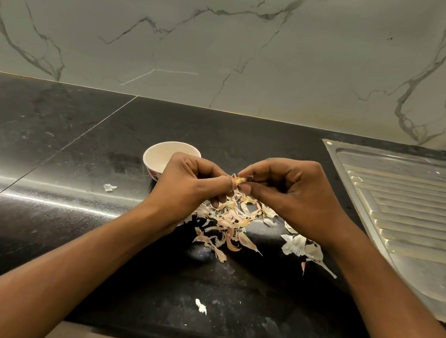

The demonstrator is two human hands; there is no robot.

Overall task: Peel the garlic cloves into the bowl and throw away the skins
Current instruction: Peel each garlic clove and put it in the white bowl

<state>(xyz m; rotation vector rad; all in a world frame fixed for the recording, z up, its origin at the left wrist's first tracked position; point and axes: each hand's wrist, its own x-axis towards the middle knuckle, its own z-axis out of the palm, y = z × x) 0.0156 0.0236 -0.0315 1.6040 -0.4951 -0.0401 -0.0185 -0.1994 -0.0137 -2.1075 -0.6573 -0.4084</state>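
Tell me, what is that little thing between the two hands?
In the head view, a small garlic clove with papery skin sits there; the left hand and right hand both pinch it, above the pile of skins.

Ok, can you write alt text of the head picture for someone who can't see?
The left hand and right hand pinch a garlic clove above a pile of skins on a black counter. A white bowl sits behind the left hand, a steel drainboard at right.
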